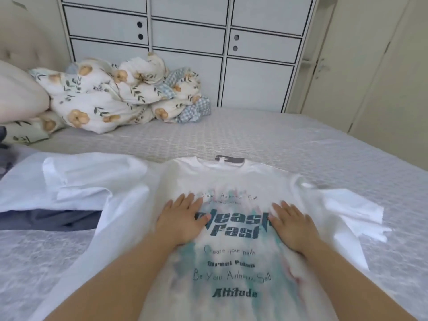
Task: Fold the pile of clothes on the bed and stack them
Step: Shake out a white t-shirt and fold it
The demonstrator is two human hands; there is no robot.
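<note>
A white T-shirt (pixel 231 179) with teal print and dark lettering lies spread face up on the bed, collar away from me. My left hand (pixel 183 221) presses flat on its chest at the left of the print, fingers straight. My right hand (pixel 291 225) lies flat on the right side of the print, fingers straight too. The right sleeve (pixel 352 212) spreads out on the mattress. The shirt's left side overlaps another white garment (pixel 88 181), which lies over a dark blue piece (pixel 53 220).
The grey quilted mattress (pixel 266 135) stretches behind and to the right. A floral duvet (pixel 115 93) is bunched at the back left beside a pillow (pixel 20 93). White cabinets (pixel 185 42) stand behind the bed.
</note>
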